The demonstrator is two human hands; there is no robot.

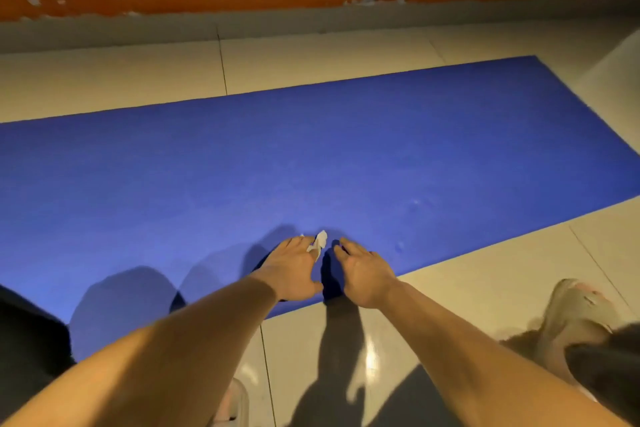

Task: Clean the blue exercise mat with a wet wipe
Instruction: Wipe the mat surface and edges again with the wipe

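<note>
Pressing wipe (320,241) onto mat (311,149), left hand (294,269) flat

Matt blue mat (311,156), glossy floor tiles (450,305)

Tiled floor (104,80): cream, glossy tiles with thin dark joints.

Blue exercise mat (311,156) lies flat on it, long axis running left to right and slightly skewed to the tile joints. Its far-right corner is in view; its left end runs out of frame.

Beyond the mat's far edge, one grout line (222,62) runs away towards a grey skirting strip (138,31).

On the mat's near side, a second grout line (267,374) and a glare patch (overhead light).

Pale slipper (571,315) on bare tile, near side of the mat, off towards its right end, not touching it.
</note>
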